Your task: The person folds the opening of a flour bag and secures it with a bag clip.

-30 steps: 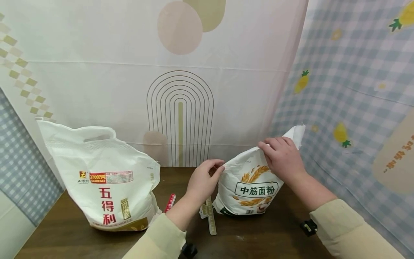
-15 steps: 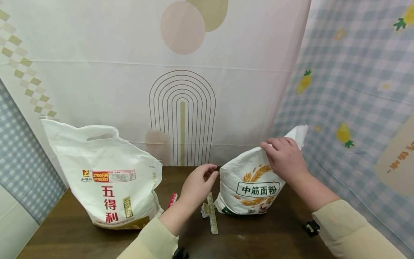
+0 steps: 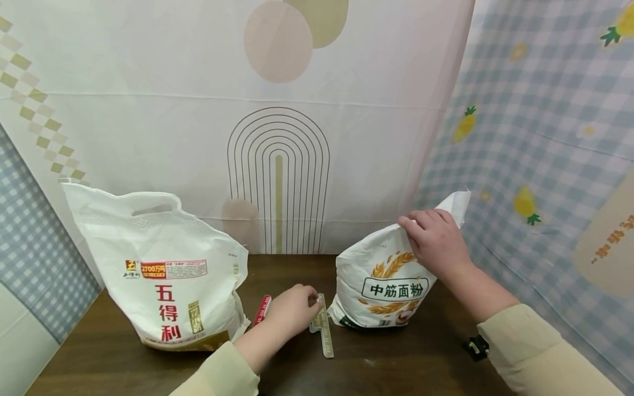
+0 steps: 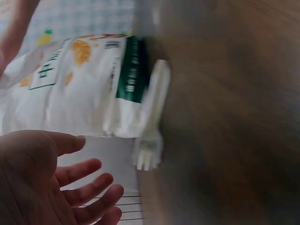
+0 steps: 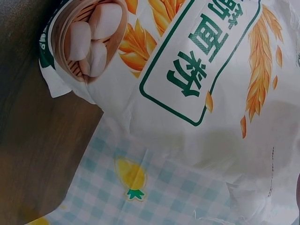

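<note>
A white flour bag (image 3: pixel 356 275) with green lettering and wheat ears stands on the right of the table, leaning to the right. My right hand (image 3: pixel 438 242) grips its folded top edge; the bag's printed front (image 5: pixel 225 117) fills much of the right wrist view. On the wood lies a gold bag clip (image 3: pixel 326 338) beside the bag's lower left corner. Over that clip's upper end is my left hand (image 3: pixel 292 309). The left wrist view shows the left hand (image 4: pixel 42 173) with fingers apart, nothing between them, and the clip (image 4: pixel 159 91) beyond the fingertips.
A larger white flour bag (image 3: pixel 183 242) with red lettering and a cut-out handle stands on the left. Between it and my left hand lies a red clip (image 3: pixel 262 308), partly covered. A patterned cloth (image 3: pixel 396 154) hangs behind the brown table (image 3: pixel 396 366).
My left hand has left the top left corner of the right flour bag and come down and left to the gold clip. My right hand has kept its grip on the bag.
</note>
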A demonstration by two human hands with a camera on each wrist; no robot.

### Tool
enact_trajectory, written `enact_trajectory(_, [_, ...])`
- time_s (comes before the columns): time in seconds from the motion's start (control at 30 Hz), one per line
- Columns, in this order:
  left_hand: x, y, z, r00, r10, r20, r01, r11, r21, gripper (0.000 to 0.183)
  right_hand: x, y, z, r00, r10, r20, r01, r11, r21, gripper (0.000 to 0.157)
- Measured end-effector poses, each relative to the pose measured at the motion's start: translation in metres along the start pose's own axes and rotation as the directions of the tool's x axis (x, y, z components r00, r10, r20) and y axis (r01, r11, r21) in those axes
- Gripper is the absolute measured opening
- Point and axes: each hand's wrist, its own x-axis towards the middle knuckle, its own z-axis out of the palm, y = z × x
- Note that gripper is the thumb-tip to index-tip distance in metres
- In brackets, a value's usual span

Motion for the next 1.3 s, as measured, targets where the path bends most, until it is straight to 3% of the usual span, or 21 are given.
enact_trajectory(0.33, [-0.010, -0.009, 0.017, 0.993, -0.053, 0.105, 0.033, 0.983, 0.182, 0.031, -0.002, 0.001, 0.002, 1.000, -0.027, -0.010, 0.027, 1.000, -0.008, 0.024])
enact_trajectory(0.6, [-0.007, -0.007, 0.020, 0.990, -0.073, 0.117, 0.047, 0.976, 0.213, 0.037, -0.004, 0.002, 0.005, 0.998, -0.048, -0.035, 0.047, 0.999, -0.012, 0.026])
enact_trajectory(1.03, [0.004, -0.008, 0.018, 0.977, -0.160, 0.139, 0.149, 0.985, 0.089, 0.036, -0.004, 0.002, 0.008, 0.996, -0.061, -0.068, 0.061, 0.998, -0.010, 0.026])
enact_trajectory(1.3, [0.005, -0.008, 0.014, 0.974, -0.125, 0.189, 0.130, 0.991, -0.016, 0.032, -0.005, 0.003, 0.009, 0.997, -0.043, -0.056, 0.042, 0.999, -0.011, 0.027])
